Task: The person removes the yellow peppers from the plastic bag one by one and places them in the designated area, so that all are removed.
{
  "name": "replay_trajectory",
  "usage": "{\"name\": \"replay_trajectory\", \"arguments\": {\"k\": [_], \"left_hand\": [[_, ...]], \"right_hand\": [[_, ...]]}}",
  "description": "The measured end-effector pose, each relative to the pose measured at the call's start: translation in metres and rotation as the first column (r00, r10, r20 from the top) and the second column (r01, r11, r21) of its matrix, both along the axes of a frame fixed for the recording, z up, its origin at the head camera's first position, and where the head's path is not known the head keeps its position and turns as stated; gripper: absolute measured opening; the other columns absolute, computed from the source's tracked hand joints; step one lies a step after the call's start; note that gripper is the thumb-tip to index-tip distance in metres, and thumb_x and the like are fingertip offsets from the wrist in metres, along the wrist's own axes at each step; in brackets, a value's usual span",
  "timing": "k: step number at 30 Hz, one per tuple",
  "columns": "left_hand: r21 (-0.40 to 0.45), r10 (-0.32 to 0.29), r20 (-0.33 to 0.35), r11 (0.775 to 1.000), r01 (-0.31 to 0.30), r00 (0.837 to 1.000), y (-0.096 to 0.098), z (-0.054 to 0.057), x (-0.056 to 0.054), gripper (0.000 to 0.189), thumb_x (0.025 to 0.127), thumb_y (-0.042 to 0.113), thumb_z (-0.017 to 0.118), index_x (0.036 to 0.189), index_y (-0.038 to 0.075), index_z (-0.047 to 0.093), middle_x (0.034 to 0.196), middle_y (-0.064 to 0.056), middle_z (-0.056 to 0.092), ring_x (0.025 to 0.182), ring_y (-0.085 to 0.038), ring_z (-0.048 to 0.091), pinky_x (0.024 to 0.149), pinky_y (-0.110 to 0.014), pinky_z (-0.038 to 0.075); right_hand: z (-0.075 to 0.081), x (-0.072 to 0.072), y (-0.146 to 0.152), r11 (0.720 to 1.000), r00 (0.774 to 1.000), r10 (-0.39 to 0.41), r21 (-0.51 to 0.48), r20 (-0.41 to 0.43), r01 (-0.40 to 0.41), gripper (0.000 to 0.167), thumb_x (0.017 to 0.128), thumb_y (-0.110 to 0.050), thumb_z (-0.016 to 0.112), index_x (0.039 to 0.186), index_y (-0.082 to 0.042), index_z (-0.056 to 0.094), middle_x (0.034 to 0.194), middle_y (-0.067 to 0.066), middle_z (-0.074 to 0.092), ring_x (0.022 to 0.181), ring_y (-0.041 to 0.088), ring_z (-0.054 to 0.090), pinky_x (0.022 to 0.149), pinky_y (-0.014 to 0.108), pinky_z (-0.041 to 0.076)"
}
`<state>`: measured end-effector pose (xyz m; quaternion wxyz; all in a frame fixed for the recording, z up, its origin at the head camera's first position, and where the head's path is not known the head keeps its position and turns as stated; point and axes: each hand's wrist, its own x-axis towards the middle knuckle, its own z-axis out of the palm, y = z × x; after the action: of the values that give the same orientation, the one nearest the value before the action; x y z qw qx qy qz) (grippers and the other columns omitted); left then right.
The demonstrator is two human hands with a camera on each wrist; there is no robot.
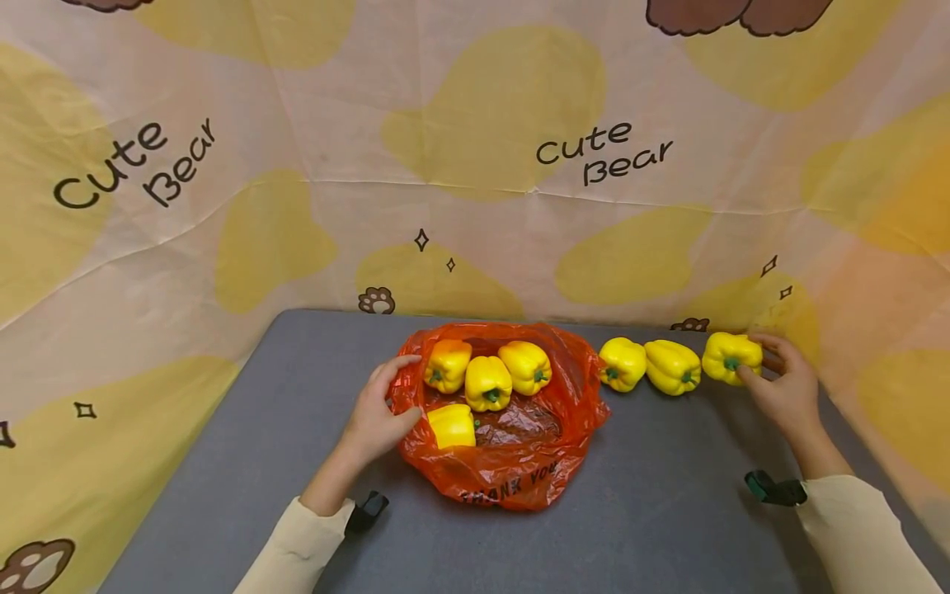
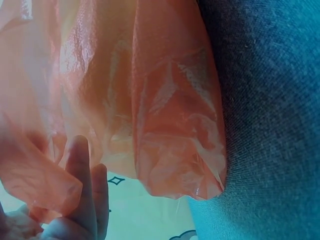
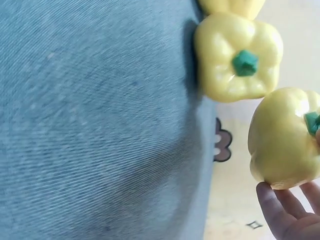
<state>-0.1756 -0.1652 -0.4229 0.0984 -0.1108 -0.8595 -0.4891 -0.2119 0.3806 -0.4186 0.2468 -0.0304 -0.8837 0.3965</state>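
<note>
A red plastic bag (image 1: 512,487) lies with its mouth spread wide and yellow bell peppers inside, three grouped at the back and one bell pepper (image 1: 451,426) at the front left. My left hand (image 1: 377,417) holds the bag's left rim; in the left wrist view its fingers (image 2: 80,185) show beside the thin plastic. On the far right my right hand (image 1: 790,388) grips a yellow bell pepper (image 1: 731,356), thumb by the green stem and fingers around the far side. In the right wrist view this pepper (image 3: 282,140) appears raised beside the others.
Two more yellow bell peppers, one (image 1: 623,365) close to the bag and another (image 1: 672,368) beside it, sit on the grey table (image 1: 653,511). A patterned cloth (image 1: 475,165) hangs along the table's back and sides.
</note>
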Motion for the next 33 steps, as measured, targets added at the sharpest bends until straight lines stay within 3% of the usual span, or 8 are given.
{"name": "replay_trajectory", "arguments": {"k": [4, 20, 28, 33], "left_hand": [[-0.003, -0.001, -0.004, 1.000, 0.001, 1.000, 0.000, 0.000, 0.000, 0.067, 0.071, 0.000, 0.070, 0.133, 0.019, 0.052, 0.129, -0.014, 0.051, 0.114, -0.030, 0.053, 0.092, -0.046, 0.048], [0.001, 0.002, 0.014, 1.000, -0.002, 1.000, -0.001, 0.001, 0.000, 0.067, 0.072, 0.001, 0.069, 0.133, 0.022, 0.052, 0.129, -0.012, 0.051, 0.112, -0.029, 0.053, 0.091, -0.044, 0.048], [-0.012, 0.002, 0.015, 1.000, -0.002, 1.000, -0.001, 0.000, -0.001, 0.067, 0.071, 0.002, 0.069, 0.133, 0.023, 0.053, 0.127, -0.012, 0.052, 0.111, -0.029, 0.054, 0.090, -0.043, 0.048], [-0.002, -0.002, 0.025, 1.000, 0.002, 1.000, 0.000, 0.000, -0.001, 0.067, 0.072, 0.001, 0.069, 0.133, 0.023, 0.052, 0.128, -0.013, 0.051, 0.111, -0.029, 0.054, 0.090, -0.043, 0.048]], "right_hand": [[-0.007, 0.002, 0.004, 1.000, 1.000, -0.005, -0.001, 0.023, 0.005, 0.047, 0.084, -0.009, 0.066, 0.127, 0.002, 0.054, 0.104, -0.034, 0.042, 0.085, -0.023, 0.042, 0.061, 0.001, 0.041], [-0.028, 0.004, 0.010, 0.998, 0.994, -0.040, -0.039, 0.104, 0.045, 0.047, 0.084, -0.010, 0.066, 0.128, -0.002, 0.052, 0.103, -0.033, 0.040, 0.082, -0.022, 0.039, 0.060, 0.003, 0.042], [-0.034, 0.005, 0.009, 0.996, 0.983, -0.078, -0.029, 0.167, 0.084, 0.050, 0.085, -0.010, 0.064, 0.131, 0.000, 0.048, 0.114, -0.004, 0.050, 0.083, -0.020, 0.035, 0.061, 0.003, 0.041], [-0.035, 0.005, 0.007, 0.996, 0.982, -0.074, -0.027, 0.172, 0.079, 0.050, 0.085, -0.009, 0.064, 0.131, 0.001, 0.048, 0.116, 0.005, 0.050, 0.083, -0.020, 0.035, 0.060, 0.003, 0.041]]}}
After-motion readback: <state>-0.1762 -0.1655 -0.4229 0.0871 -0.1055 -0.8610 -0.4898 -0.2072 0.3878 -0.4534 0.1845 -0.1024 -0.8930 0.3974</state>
